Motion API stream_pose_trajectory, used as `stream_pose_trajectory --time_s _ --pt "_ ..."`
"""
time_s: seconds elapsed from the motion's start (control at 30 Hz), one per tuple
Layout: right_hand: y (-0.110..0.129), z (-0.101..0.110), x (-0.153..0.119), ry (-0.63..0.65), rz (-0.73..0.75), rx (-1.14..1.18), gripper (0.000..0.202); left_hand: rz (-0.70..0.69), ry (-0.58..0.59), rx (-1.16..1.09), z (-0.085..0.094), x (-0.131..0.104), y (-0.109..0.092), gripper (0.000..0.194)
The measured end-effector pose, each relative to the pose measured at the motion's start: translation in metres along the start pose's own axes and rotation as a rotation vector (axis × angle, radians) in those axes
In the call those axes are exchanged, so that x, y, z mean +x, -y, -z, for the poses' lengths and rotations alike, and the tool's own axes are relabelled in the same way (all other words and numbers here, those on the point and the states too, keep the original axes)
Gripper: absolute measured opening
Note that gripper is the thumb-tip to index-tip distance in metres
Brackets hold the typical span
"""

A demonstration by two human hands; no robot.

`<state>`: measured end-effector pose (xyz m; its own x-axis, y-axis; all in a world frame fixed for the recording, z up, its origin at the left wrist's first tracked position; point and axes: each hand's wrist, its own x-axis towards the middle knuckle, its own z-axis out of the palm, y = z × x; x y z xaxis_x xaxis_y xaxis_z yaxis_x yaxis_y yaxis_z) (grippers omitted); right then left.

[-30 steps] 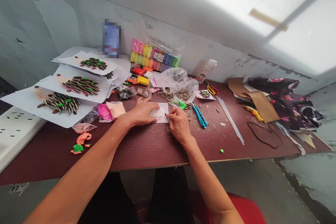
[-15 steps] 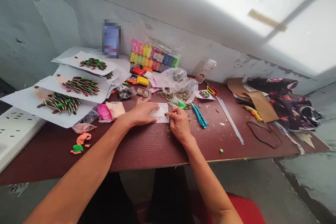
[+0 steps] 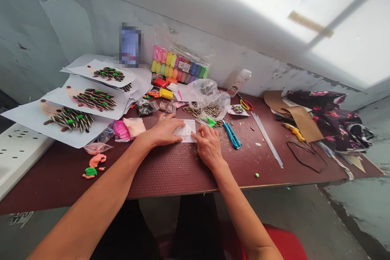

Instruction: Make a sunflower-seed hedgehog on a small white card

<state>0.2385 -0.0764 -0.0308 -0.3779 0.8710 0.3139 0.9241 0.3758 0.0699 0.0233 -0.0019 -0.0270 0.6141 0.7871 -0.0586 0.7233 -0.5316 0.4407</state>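
A small white paper card (image 3: 188, 129) with faint pinkish markings lies on the table in front of me. My left hand (image 3: 166, 131) rests on the card's left side, its fingers spread and holding nothing. At the card's right edge, a digit of my right hand (image 3: 210, 145) presses down beside a tiny dark speck (image 3: 191, 132). The other fingers of that hand are bent and stand apart from it. Just beyond are striped sunflower seeds (image 3: 210, 110), a bright green clay lump (image 3: 209, 121) and a blue utility knife (image 3: 232, 134).
Sheets with seed-covered hedgehog pictures (image 3: 71, 120) are stacked left. Packs of coloured clay (image 3: 179, 65) lean on the wall. A bottle (image 3: 239, 82), scissors (image 3: 246, 103), clear glue sticks (image 3: 267, 140) and a yellow glue gun (image 3: 294, 131) with its cord lie right.
The fingers of my right hand have parted from the small dark bit they pinched, and one now presses at the card's right edge. My left hand has stayed in place.
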Motion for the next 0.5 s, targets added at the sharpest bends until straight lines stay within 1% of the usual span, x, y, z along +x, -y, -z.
stream_pose_trajectory --time_s 0.13,0.27,0.4,0.5 --pt "0.0005 -0.0019 -0.0019 0.011 0.008 -0.033 0.030 0.010 0.017 0.007 0.0011 -0.0006 -0.0012 0.056" --pt "0.0007 -0.0036 -0.0042 -0.010 0.024 -0.034 0.030 0.009 0.019 0.006 0.0024 -0.0010 -0.0021 0.057" --pt "0.0003 -0.0036 -0.0055 -0.078 -0.039 0.001 0.033 -0.002 0.011 0.010 0.0028 -0.0007 -0.0021 0.059" --pt "-0.0003 -0.0039 -0.0055 -0.115 -0.076 0.009 0.032 0.005 0.025 0.016 0.0024 -0.0004 -0.0021 0.058"
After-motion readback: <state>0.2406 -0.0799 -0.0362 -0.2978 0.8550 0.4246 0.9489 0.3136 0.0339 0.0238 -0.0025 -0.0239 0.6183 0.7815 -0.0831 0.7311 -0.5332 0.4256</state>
